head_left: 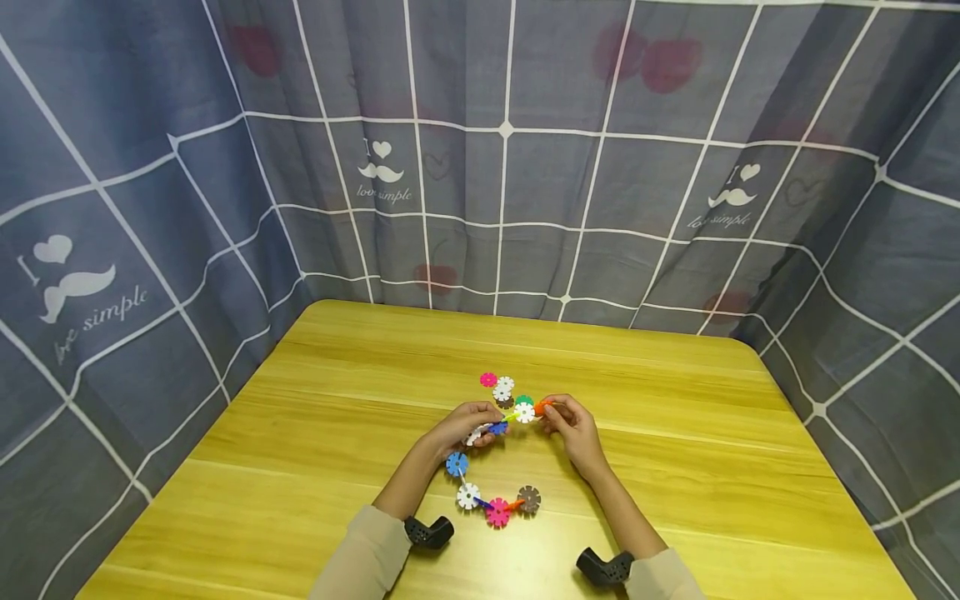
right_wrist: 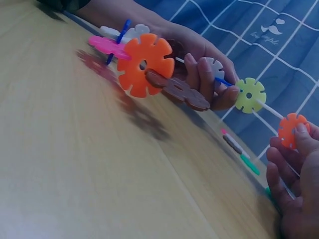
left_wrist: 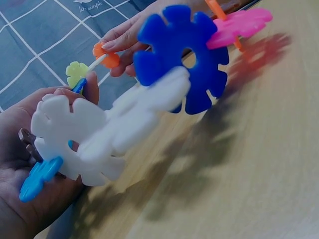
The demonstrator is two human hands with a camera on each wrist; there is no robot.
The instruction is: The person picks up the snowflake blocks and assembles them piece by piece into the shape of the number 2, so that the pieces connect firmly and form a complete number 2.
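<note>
My left hand grips a chain of slotted plastic snowflake discs, with a blue disc at its fingertips. Beyond that, a yellow-green disc joins a white disc. Between thumb and fingers, my right hand pinches an orange disc at the white one's edge. Toward my body the chain curves down from my left hand through a light-blue disc, a white disc, a pink disc and a brown end disc, with discs seen edge-on between them. My left palm partly hides the middle discs.
Several loose discs lie on the wooden table just past my hands: a pink disc, white discs, a brown disc and a green disc. A checked curtain surrounds the table's back and sides.
</note>
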